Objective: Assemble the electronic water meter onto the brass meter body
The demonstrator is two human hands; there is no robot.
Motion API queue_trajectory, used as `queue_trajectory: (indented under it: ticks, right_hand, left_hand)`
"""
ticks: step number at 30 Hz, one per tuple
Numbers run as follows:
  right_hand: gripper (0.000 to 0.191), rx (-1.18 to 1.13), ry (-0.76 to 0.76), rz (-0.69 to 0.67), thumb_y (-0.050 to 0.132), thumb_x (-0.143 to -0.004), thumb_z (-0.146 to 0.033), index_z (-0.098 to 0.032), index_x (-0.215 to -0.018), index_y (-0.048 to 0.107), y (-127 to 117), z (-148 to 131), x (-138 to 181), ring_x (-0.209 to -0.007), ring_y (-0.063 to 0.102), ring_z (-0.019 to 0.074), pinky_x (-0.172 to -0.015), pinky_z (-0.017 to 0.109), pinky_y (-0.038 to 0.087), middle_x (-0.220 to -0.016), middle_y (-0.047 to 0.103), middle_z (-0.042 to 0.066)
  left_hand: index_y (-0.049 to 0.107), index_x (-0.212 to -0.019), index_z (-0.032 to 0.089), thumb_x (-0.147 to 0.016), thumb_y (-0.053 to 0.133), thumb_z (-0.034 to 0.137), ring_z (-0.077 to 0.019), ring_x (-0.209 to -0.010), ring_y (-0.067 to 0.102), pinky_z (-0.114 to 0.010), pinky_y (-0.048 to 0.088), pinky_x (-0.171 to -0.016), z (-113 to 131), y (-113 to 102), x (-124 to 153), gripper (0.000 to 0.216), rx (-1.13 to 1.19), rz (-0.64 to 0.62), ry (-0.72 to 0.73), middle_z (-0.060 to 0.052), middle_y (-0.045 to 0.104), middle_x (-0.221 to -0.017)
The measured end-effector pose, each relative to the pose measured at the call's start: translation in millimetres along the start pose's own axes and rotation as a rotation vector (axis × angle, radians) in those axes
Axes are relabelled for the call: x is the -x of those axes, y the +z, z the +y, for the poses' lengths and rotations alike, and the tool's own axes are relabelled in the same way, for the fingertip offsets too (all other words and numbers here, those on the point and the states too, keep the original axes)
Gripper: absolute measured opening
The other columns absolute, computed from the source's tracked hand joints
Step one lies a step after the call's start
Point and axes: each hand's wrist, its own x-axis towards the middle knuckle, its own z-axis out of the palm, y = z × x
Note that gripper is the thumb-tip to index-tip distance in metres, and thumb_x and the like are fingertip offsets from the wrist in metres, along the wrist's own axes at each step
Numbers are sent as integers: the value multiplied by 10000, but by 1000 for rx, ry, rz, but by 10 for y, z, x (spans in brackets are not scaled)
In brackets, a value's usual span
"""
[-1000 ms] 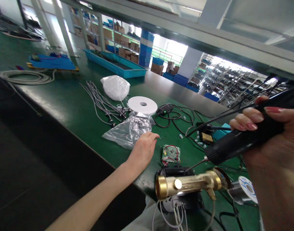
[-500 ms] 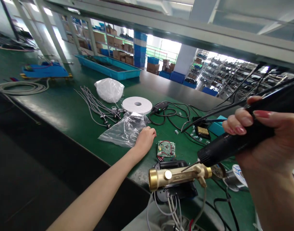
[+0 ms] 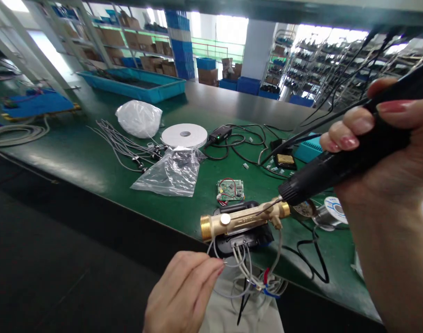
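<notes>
My right hand [image 3: 381, 138] is wrapped round a black electric screwdriver [image 3: 322, 178]. Its thin bit slants down-left in front of a brass valve body [image 3: 246, 219]; whether the tip touches the brass I cannot tell. The brass part has a threaded end and lies on a black plastic housing [image 3: 228, 243]. Grey cables [image 3: 244, 259] hang from the housing over the bench edge. Left of those cables is my left hand [image 3: 185, 289], its fingers pressed together; what they pinch is too small to name. Behind the brass part lies a green circuit board [image 3: 230, 189].
A clear plastic bag [image 3: 171, 173], a white tape roll [image 3: 184, 135] and a bundle of grey leads [image 3: 123, 143] lie on the green bench top [image 3: 76, 148]. A solder spool [image 3: 331, 212] and black cords are at the right. A blue tray [image 3: 135, 85] stands farther back.
My left hand has left the plastic bag and come down and nearer, beside the grey cables, its fingers now pressed together. My right hand still holds the screwdriver. The view has tilted downward.
</notes>
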Motion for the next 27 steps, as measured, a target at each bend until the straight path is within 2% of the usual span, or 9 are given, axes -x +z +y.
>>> queue_trajectory:
  ticks: [3,6,11,16,22,25,27]
  right_hand:
    - [227,-1,-3,-6,413,-743,-57,-150,-687,613,-4,-22,24,-518,427,55,-439,190,361,-604,413,-25]
    - [238,-8,5,11,389,-727,-49,-136,-677,604,-1,-63,31,-523,433,48,-423,195,366,-681,463,-16]
    - [156,-10,-11,20,426,-694,-113,-154,-615,553,-29,-101,32,-540,445,30,-419,198,372,-844,516,-23]
    - [167,-9,-19,25,417,-705,-84,-156,-625,545,-77,-101,39,-534,429,47,-416,209,356,-763,472,-12]
    - [274,-11,1,8,364,-783,-31,-152,-725,603,-117,-93,53,-516,414,49,-427,178,368,-592,385,-30]
    - [218,-5,3,12,394,-755,-57,-158,-707,580,-114,-92,47,-525,430,48,-432,178,370,-601,404,-35]
    - [115,-6,11,14,445,-690,-121,-161,-680,553,-87,-110,42,-511,422,47,-414,187,356,-632,421,-35]
  left_hand:
    - [641,-980,91,-885,525,45,-119,-809,618,-216,522,-772,-22,224,65,156,-63,-28,128,-53,653,-870]
    - [619,-1040,52,-887,501,32,-170,-887,638,-265,546,-797,-103,345,52,194,-182,-67,255,-100,667,-933]
    - [609,-1036,19,-889,454,20,-216,-844,664,-303,582,-709,-125,358,-2,214,-281,-135,340,-159,658,-945]
    - [612,-978,10,-909,365,19,-219,-773,677,-296,584,-643,-69,331,-114,256,-352,-127,447,-164,674,-897]
    - [624,-960,27,-912,341,26,-210,-740,673,-291,576,-622,-32,333,-213,288,-367,-165,476,-145,683,-874]
    - [630,-953,27,-917,342,31,-204,-737,669,-285,572,-613,-57,339,-200,290,-337,-170,450,-143,680,-866]
    - [629,-995,27,-916,373,35,-206,-791,666,-291,573,-655,-84,338,-149,268,-304,-178,415,-146,677,-918]
